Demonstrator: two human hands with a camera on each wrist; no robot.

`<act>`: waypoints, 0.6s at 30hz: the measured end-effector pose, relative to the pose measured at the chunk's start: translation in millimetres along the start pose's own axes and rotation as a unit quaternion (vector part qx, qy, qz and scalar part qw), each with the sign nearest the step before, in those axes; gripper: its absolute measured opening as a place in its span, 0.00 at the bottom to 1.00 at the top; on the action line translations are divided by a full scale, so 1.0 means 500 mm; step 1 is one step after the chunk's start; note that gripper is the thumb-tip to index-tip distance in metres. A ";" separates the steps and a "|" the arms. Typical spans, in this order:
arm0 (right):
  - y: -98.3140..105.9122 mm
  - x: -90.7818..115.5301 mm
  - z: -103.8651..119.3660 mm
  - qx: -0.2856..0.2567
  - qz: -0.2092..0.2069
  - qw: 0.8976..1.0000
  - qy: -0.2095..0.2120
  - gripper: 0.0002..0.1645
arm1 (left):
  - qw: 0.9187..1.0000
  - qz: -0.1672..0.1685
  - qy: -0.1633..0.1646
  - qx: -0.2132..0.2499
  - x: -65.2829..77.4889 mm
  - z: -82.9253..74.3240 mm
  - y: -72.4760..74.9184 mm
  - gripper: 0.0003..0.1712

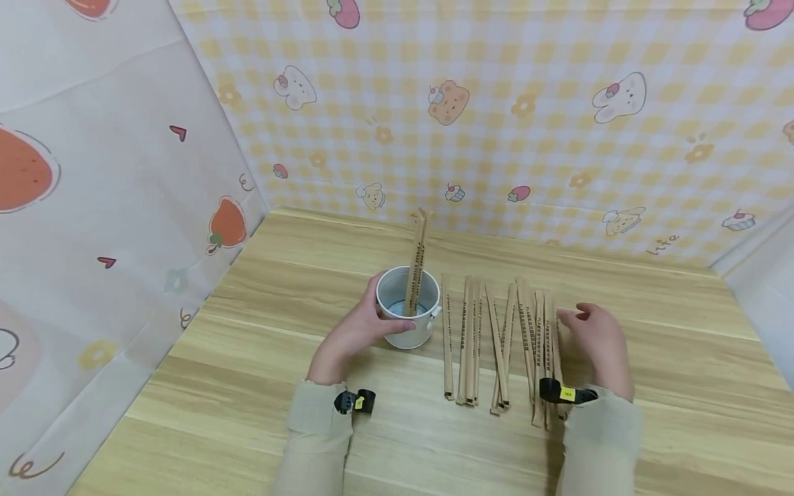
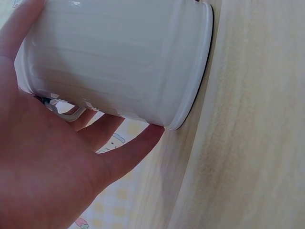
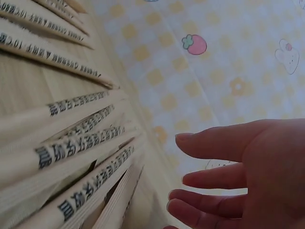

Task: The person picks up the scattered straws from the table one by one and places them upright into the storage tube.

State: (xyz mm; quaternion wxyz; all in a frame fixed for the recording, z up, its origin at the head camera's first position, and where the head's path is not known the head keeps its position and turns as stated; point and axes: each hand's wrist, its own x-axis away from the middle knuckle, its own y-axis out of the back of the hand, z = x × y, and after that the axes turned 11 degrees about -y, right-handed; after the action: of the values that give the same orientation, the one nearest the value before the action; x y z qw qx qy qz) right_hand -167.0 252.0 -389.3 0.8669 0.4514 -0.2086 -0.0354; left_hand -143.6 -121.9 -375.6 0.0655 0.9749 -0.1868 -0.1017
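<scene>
My left hand (image 1: 356, 331) grips a small white metal bucket (image 1: 404, 339), thumb on the near side and fingers around the far left. The bucket stands upright on the table. A couple of paper-wrapped straws (image 1: 416, 258) lean inside it and stick out above the rim. In the left wrist view, fingertips press the bucket's wall (image 2: 109, 57) close to its base. My right hand (image 1: 598, 341) is just right of a row of brown paper-wrapped straws (image 1: 538, 344). Its thumb and fingers are apart with nothing between them, beside the straws (image 3: 81, 157) in the right wrist view.
More wrapped straws lie in loose bunches between the bucket and my right hand, including a single straw (image 1: 447, 337) nearest the bucket and a crossed pair (image 1: 501, 351). The wood-grain table (image 1: 397, 427) meets a checked cloth (image 1: 527, 138) at the back and a printed cloth (image 1: 124, 172) at left.
</scene>
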 end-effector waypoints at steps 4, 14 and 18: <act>-0.006 -0.004 -0.011 0.014 0.020 1.000 -0.009 0.43 | 1.000 0.000 -0.002 0.006 0.000 -0.003 -0.001 0.54; -0.019 0.003 -0.018 0.012 0.014 1.000 -0.003 0.33 | 1.000 0.003 0.014 0.002 0.000 -0.008 -0.002 0.53; -0.022 0.002 -0.016 0.022 0.001 1.000 0.005 0.27 | 1.000 0.001 0.010 0.003 0.000 -0.006 0.000 0.53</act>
State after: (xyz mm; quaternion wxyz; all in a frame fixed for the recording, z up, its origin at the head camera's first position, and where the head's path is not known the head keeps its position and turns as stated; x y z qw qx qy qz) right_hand -161.5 251.3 -401.5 0.8575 0.4707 -0.2057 -0.0276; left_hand -142.9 -121.6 -373.0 0.0640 0.9760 -0.1873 -0.0913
